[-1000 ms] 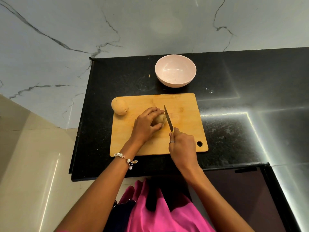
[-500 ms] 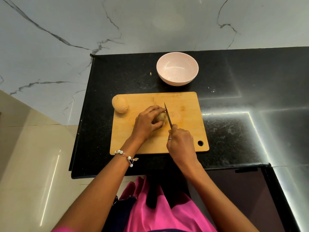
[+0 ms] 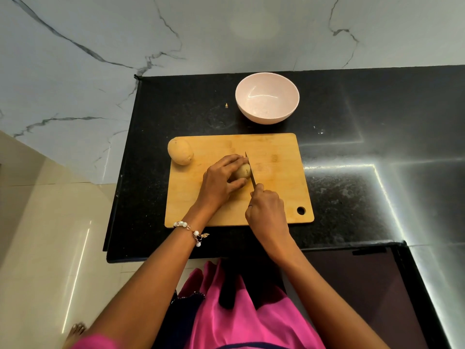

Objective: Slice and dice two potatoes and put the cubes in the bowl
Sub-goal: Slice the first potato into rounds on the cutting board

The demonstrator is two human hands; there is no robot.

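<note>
A wooden cutting board (image 3: 276, 197) lies on the black counter. My left hand (image 3: 221, 182) grips a potato (image 3: 242, 171) near the board's middle, fingers curled over it. My right hand (image 3: 266, 212) holds a knife (image 3: 250, 170) by its handle, the blade resting against the potato's right end. A second, whole potato (image 3: 180, 151) sits at the board's far left corner. An empty pale pink bowl (image 3: 267, 96) stands behind the board.
The black counter (image 3: 352, 147) ends at a front edge close to my body and at a left edge beside the marble wall. A tiny pale scrap (image 3: 227, 105) lies left of the bowl. A dark glass panel (image 3: 352, 285) sits lower right.
My right hand has slid forward and the knife blade has come down against the right end of the potato. My left hand keeps its grip.
</note>
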